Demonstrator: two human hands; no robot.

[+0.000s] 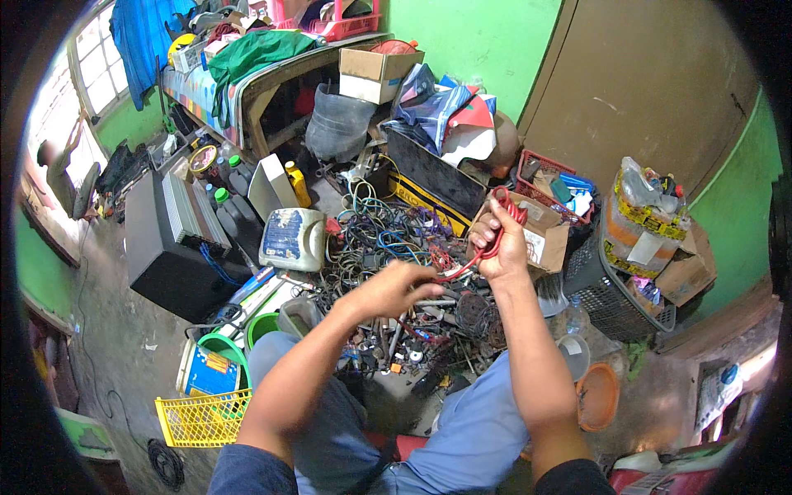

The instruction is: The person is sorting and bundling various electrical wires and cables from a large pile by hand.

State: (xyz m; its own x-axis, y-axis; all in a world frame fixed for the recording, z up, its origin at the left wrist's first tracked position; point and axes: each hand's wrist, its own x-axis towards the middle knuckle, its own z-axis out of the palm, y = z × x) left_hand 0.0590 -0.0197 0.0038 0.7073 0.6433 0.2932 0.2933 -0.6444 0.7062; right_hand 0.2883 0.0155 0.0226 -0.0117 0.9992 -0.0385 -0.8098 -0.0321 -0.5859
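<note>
A coiled red cable (513, 208) is gripped in my right hand (500, 241), raised over the right side of a heap of cables and loose parts (379, 223). From that coil a single strand slopes down to my left hand (394, 289). The strand runs between the left thumb and fingers, which are closed about it. Below both hands lie small parts, dark wire coils (477, 312) and scraps on the floor between my knees. Blue and grey cables fill the far part of the heap.
A white jug (294, 239) and a black speaker-like box (169, 247) stand left. Right are an open cardboard box (540, 235), a grey crate (606, 285) and an orange bowl (597, 398). A yellow basket (202, 421) sits near left. Another person (62, 177) is at the far-left doorway.
</note>
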